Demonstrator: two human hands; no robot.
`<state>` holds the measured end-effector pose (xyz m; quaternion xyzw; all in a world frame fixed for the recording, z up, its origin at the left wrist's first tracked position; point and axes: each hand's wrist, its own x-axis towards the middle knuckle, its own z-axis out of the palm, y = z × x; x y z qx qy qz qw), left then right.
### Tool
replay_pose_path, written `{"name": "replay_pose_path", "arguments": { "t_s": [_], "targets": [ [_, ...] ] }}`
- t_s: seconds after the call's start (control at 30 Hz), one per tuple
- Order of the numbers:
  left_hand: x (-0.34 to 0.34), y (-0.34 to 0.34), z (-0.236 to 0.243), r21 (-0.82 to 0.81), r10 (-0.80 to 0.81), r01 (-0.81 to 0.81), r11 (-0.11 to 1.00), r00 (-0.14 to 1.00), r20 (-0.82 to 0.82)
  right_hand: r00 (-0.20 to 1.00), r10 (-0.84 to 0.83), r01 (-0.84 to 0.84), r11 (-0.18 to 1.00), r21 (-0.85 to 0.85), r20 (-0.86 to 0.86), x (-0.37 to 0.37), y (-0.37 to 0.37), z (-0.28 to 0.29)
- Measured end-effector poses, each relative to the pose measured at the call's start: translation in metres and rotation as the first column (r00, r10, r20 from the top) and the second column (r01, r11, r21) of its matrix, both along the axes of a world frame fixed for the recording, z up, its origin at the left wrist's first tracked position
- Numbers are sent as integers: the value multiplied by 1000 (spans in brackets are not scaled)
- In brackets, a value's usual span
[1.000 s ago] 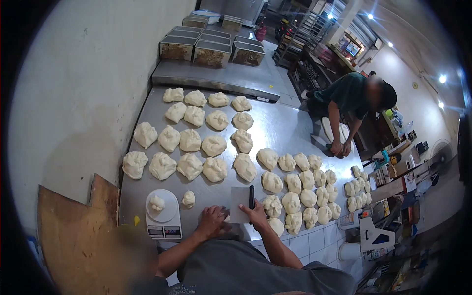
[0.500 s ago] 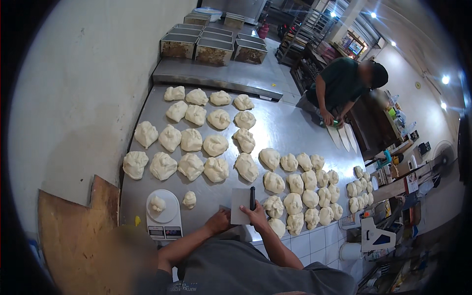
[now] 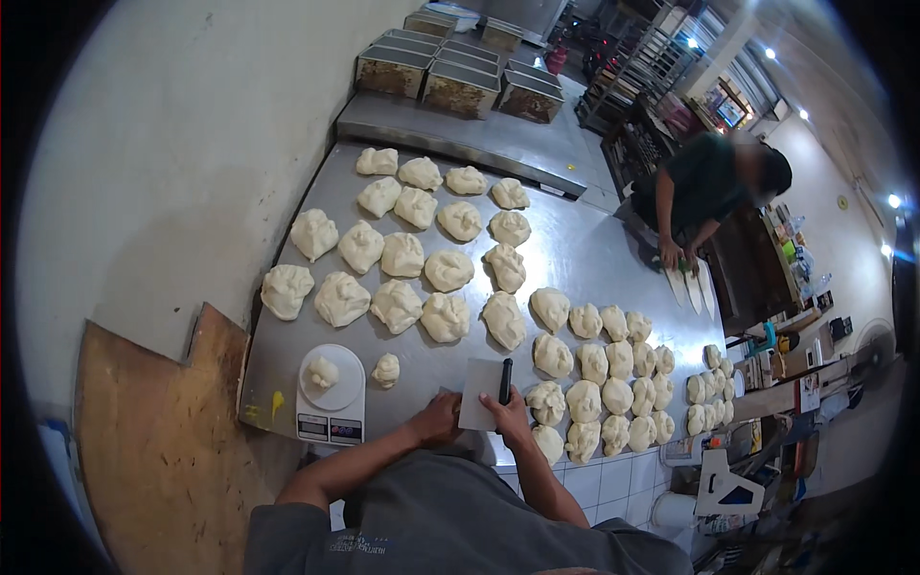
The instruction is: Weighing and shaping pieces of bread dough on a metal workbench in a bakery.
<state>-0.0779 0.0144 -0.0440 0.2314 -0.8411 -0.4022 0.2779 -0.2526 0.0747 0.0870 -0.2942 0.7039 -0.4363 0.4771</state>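
Note:
My right hand (image 3: pixel 511 418) is closed round a dough scraper (image 3: pixel 480 391) with a pale flat blade and a black handle, held at the near edge of the steel table. Beside the blade, my left hand (image 3: pixel 438 419) is curled, its fingertips partly hidden behind the scraper; what they hold, if anything, does not show. To the left stands a white kitchen scale (image 3: pixel 353 395) with a small dough piece (image 3: pixel 324 373) on its plate. A second small dough piece (image 3: pixel 386 371) lies on the table between the scale and my hands.
Large dough lumps (image 3: pixel 397 305) lie in rows beyond my hands, smaller dough balls (image 3: pixel 618 396) to the right. Metal loaf tins (image 3: pixel 461 88) stand on a raised steel surface (image 3: pixel 450 136) at the back. Across the table a person (image 3: pixel 704 187) bends over long pale strips (image 3: pixel 692 286).
The whole view has shifted, so the table and dough appear farther right and slightly higher. My hands stay together at the table edge, with the scraper still in the right one.

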Motion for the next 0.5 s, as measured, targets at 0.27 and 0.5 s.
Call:
{"name": "replay_pose_path", "arguments": {
  "t_s": [0.27, 0.5],
  "targets": [
    [40, -2, 38, -145, 22, -42, 988, 990, -139, 999, 13, -13, 1000, 26, -33, -1, -2, -14],
    [69, -28, 70, -395, 681, -659, 640, 725, -103, 997, 31, -24, 995, 98, -70, 8, -13, 6]
  ]
}}
